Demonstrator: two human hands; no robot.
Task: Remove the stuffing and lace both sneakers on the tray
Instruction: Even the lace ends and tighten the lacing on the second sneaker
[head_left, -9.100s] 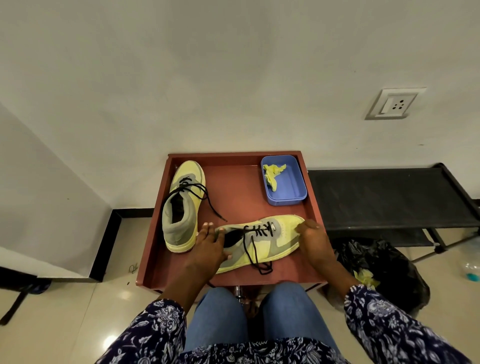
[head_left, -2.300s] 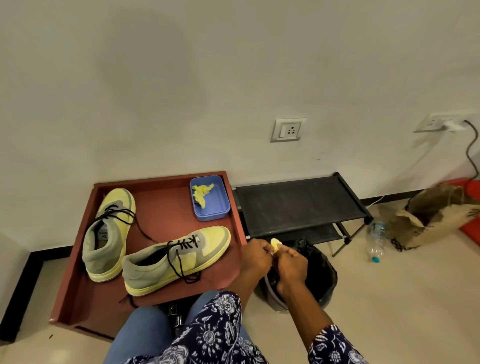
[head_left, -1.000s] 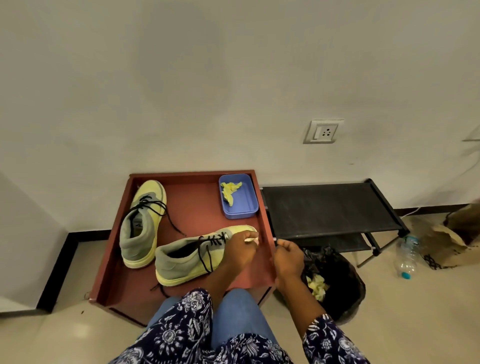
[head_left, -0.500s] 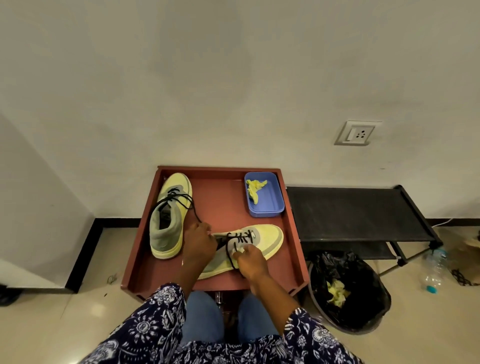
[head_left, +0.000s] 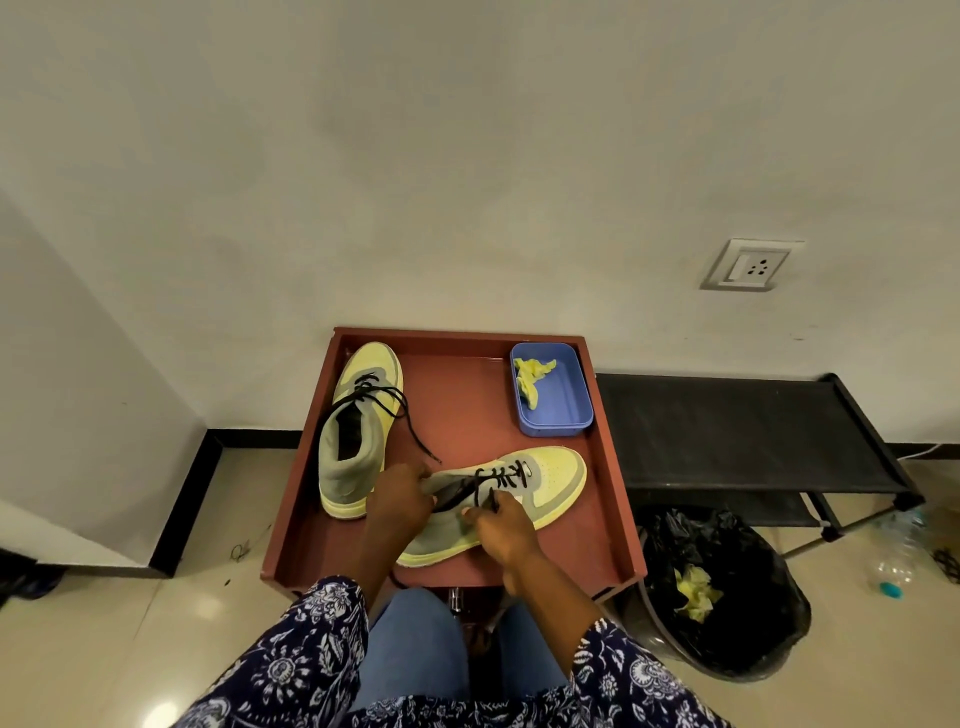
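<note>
Both hands work at the near yellow-and-grey low-top sneaker (head_left: 540, 480), which lies across the front of the reddish-brown square wooden tray (head_left: 610, 499) with its toe pointing to the person's right. The left hand (head_left: 397, 501) has its fingers curled over the sneaker's heel-side collar and appears to grip it there; the exact contact is hidden under the knuckles. The right hand (head_left: 501, 527) pinches a strand of the black lace (head_left: 496, 480) just in front of the tongue, fingertips closed together on it. That lace is threaded through the lower eyelets, and loose ends run from the eyelets toward the two hands. Beyond the left hand, at the tray's far left, the second yellow-and-grey sneaker (head_left: 358, 426) stands toe toward the wall, its own black lace (head_left: 410, 421) partly threaded with one end trailing onto the tray floor toward the left hand. Beyond the right hand, in the tray's far right corner, sits a blue rectangular plastic box (head_left: 563, 415) holding a crumpled yellow paper piece (head_left: 530, 379). To the right of the right hand, off the tray, a black bin-bag-lined waste bin (head_left: 748, 571) on the floor contains more crumpled yellow paper (head_left: 693, 592). Behind the bin stands a black low metal rack (head_left: 727, 431) against the wall.
</note>
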